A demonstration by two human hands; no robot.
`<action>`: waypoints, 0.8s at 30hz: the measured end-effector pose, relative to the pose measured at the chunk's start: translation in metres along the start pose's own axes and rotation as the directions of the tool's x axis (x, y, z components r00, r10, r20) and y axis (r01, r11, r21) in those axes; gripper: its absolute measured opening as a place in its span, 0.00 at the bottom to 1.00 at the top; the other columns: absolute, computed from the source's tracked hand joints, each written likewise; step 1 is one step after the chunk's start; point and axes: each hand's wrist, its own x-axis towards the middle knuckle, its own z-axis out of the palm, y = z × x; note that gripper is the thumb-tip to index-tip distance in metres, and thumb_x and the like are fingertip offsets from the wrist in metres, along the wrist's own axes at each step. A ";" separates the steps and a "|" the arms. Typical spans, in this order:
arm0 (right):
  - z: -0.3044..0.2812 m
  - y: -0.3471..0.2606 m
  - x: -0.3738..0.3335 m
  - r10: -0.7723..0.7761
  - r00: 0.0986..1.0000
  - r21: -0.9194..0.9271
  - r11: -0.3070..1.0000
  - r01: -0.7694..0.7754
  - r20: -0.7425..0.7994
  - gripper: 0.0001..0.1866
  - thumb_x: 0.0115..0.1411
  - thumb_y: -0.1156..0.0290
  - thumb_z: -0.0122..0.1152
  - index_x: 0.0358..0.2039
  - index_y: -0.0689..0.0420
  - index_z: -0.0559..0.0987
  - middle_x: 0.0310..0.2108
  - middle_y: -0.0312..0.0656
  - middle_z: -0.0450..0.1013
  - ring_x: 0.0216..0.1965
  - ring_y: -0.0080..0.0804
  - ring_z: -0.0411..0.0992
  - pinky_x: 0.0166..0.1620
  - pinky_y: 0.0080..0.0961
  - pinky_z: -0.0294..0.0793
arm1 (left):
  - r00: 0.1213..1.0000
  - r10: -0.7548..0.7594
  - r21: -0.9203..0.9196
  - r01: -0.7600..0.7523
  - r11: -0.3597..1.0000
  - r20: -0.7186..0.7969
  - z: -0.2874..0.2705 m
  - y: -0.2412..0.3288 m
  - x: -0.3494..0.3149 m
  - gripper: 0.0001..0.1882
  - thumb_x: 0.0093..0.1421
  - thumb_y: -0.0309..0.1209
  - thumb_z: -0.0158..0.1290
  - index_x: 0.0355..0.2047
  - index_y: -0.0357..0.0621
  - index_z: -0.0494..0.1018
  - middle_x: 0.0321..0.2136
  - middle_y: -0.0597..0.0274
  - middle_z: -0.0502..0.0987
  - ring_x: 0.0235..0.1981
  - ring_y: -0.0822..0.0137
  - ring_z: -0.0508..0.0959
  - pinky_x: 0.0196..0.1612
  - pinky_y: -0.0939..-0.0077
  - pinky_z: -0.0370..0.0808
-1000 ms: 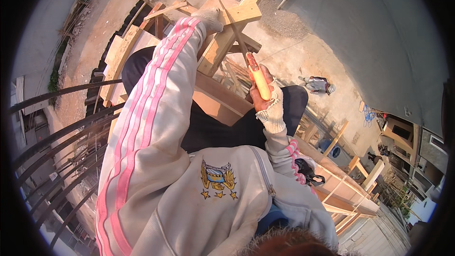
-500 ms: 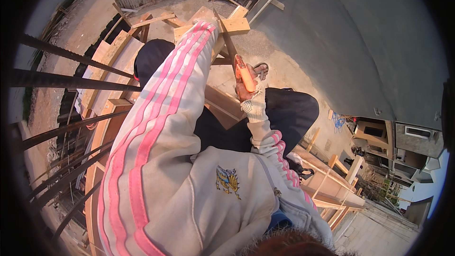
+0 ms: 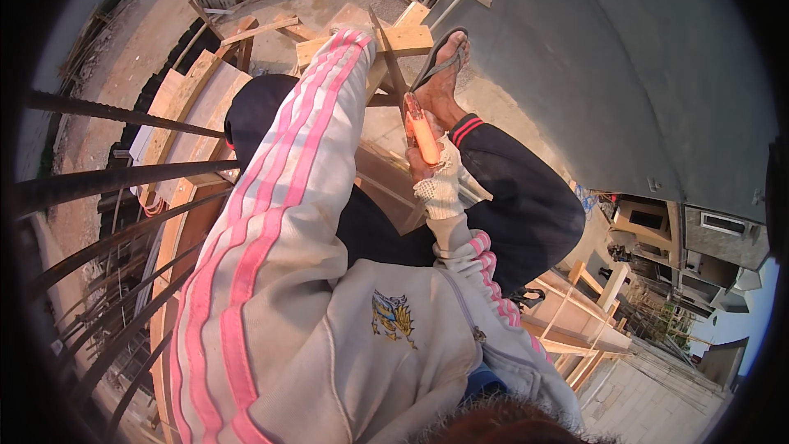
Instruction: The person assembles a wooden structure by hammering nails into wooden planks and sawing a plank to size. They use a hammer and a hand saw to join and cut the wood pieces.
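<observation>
My right hand (image 3: 423,168), in a cream knitted glove with bare fingertips, is wrapped round the orange handle of a handsaw (image 3: 396,70). The long, dark blade points away from me and crosses a pale timber piece (image 3: 408,39); I cannot tell how deep it sits in the wood. My left arm (image 3: 304,140), in a white sleeve with pink stripes, reaches to the left part of that timber. The sleeve end hides nearly all of my left hand, so its fingers and grip do not show. My right foot (image 3: 446,74), in a dark sandal, is raised just beyond the saw handle.
Dark ribbed steel bars (image 3: 131,177) stick out close on my left. Wooden formwork boards (image 3: 185,107) lie behind them, and more timber framing (image 3: 575,312) runs to the right. A grey wall (image 3: 625,57) rises at the far right. Sandy ground lies below.
My right foot and leg have lifted and swung outward, bringing the sandalled foot up beside the saw. The handle and my right hand have barely shifted.
</observation>
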 end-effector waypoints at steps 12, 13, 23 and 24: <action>0.010 -0.014 0.010 -0.153 0.987 -0.140 0.979 0.145 -0.045 0.30 0.57 0.78 0.57 0.63 0.62 0.72 0.42 0.43 0.76 0.39 0.31 0.73 0.45 0.27 0.73 | 0.993 -0.023 -0.139 0.007 0.990 -0.115 0.008 -0.012 -0.002 0.27 0.53 0.37 0.65 0.55 0.51 0.80 0.55 0.52 0.80 0.57 0.53 0.79 0.57 0.59 0.76; 0.006 -0.015 0.008 -0.057 0.998 -0.111 0.992 0.053 -0.040 0.29 0.56 0.76 0.58 0.61 0.63 0.73 0.44 0.47 0.77 0.43 0.37 0.76 0.50 0.31 0.75 | 0.996 -0.019 -0.161 0.006 0.987 -0.083 0.004 -0.007 -0.011 0.27 0.50 0.35 0.66 0.53 0.49 0.81 0.52 0.51 0.81 0.55 0.53 0.80 0.55 0.60 0.77; -0.031 0.004 0.024 -0.052 0.997 -0.139 0.989 0.059 0.052 0.22 0.60 0.77 0.60 0.56 0.63 0.75 0.41 0.43 0.77 0.35 0.26 0.74 0.38 0.25 0.74 | 1.000 0.014 -0.155 -0.012 0.988 0.012 -0.014 0.004 -0.033 0.30 0.41 0.30 0.69 0.49 0.44 0.79 0.46 0.49 0.83 0.52 0.50 0.82 0.51 0.59 0.79; -0.029 -0.006 0.029 -0.032 0.996 -0.140 0.989 0.043 0.083 0.22 0.60 0.77 0.60 0.56 0.63 0.75 0.41 0.43 0.77 0.35 0.26 0.74 0.39 0.25 0.74 | 1.000 -0.025 -0.114 0.026 0.993 0.016 -0.005 -0.004 -0.020 0.30 0.41 0.30 0.69 0.49 0.44 0.79 0.46 0.49 0.83 0.52 0.51 0.82 0.51 0.59 0.79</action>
